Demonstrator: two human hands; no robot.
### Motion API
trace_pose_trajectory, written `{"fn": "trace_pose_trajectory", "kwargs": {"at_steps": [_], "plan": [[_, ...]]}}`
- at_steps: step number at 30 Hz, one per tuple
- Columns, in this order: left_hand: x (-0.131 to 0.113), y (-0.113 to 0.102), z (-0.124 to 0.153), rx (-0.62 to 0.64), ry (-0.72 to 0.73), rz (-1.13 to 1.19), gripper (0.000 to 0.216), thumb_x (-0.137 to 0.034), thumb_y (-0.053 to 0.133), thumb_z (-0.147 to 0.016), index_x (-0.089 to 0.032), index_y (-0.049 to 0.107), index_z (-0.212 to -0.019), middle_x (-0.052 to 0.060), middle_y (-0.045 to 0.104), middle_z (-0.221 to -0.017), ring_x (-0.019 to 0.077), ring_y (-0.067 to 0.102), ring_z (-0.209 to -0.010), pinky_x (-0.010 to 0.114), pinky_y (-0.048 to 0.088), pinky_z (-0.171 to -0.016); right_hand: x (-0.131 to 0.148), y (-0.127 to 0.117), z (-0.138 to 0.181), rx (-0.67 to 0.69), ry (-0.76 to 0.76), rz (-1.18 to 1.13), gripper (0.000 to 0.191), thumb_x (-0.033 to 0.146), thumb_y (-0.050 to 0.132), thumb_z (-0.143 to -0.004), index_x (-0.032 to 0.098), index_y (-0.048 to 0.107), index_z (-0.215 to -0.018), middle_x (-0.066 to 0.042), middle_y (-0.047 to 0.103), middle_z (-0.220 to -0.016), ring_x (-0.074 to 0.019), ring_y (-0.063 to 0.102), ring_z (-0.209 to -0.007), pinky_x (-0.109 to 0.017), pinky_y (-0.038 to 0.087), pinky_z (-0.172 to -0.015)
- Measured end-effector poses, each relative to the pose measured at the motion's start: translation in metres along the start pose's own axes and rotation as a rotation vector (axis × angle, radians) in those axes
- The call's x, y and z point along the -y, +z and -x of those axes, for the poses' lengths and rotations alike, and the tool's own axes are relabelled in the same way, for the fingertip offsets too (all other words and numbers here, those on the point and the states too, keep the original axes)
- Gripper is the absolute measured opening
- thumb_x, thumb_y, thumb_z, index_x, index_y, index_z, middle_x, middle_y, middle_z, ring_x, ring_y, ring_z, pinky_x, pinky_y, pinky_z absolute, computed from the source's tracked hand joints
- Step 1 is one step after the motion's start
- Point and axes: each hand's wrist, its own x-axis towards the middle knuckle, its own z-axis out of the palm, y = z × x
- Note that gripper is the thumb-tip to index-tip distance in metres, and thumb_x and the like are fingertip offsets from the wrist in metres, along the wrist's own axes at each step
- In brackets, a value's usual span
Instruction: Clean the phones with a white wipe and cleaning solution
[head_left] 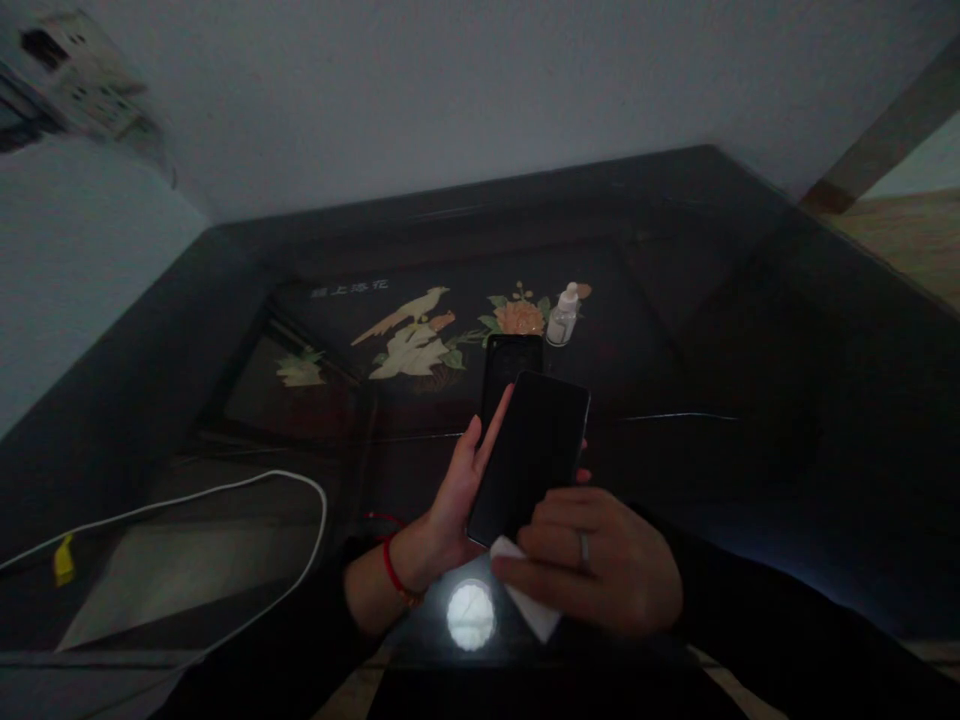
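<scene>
My left hand [459, 500], with a red cord bracelet at the wrist, holds a dark smartphone [536, 440] from beneath, its black screen facing up. Some of its fingertips show past the phone's right edge. My right hand [600, 560], wearing a ring, pinches a folded white tissue or cloth [532, 607] at the phone's lower right corner. Just beyond the phone, a black phone case [514, 352] lies on the table, partly hidden by the phone. A small white-capped dropper bottle [562, 316] stands upright to the right of that case.
The dark glossy table [675, 300] carries an inlaid bird and flower picture [412, 345]. A white cable [225, 485] with a yellow tag [64, 562] curves across the left side. A pale wall [450, 100] rises behind the table. A bright round reflection shows near the front edge.
</scene>
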Motion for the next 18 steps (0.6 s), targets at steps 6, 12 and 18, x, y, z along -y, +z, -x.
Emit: {"fn": "trace_pose_trajectory", "kwargs": {"at_steps": [6,12,18], "plan": [[0.0,-0.004,0.0,-0.056,0.011,0.089,0.058,-0.052,0.031,-0.096,-0.038,0.018,-0.15,0.006,0.052,-0.142,0.0255,0.06,-0.115,0.045,0.037,-0.104,-0.007,-0.006,0.001,-0.054,0.063,0.064,0.02,0.011,0.048,-0.094,0.011,0.068,-0.09,-0.002,0.063,-0.065,-0.0131,0.052,-0.058,-0.027,0.041,-0.052],[-0.002,-0.005,0.003,-0.079,0.016,0.092,0.058,-0.051,0.032,-0.095,-0.041,0.016,-0.15,0.007,0.053,-0.141,0.0266,0.061,-0.113,0.048,0.041,-0.101,-0.008,-0.006,0.002,-0.048,0.077,0.091,0.022,0.012,0.047,-0.094,0.009,0.068,-0.092,-0.003,0.064,-0.066,-0.0135,0.055,-0.059,-0.026,0.045,-0.054],[-0.002,-0.012,0.01,0.062,-0.054,0.016,0.065,-0.056,0.036,-0.092,-0.049,0.003,-0.148,0.011,0.055,-0.136,0.0337,0.065,-0.106,0.052,0.052,-0.08,-0.051,-0.031,0.014,-0.162,0.535,0.309,0.022,0.006,0.053,-0.086,0.017,0.068,-0.098,-0.005,0.067,-0.085,-0.0151,0.065,-0.077,-0.027,0.052,-0.069]]}}
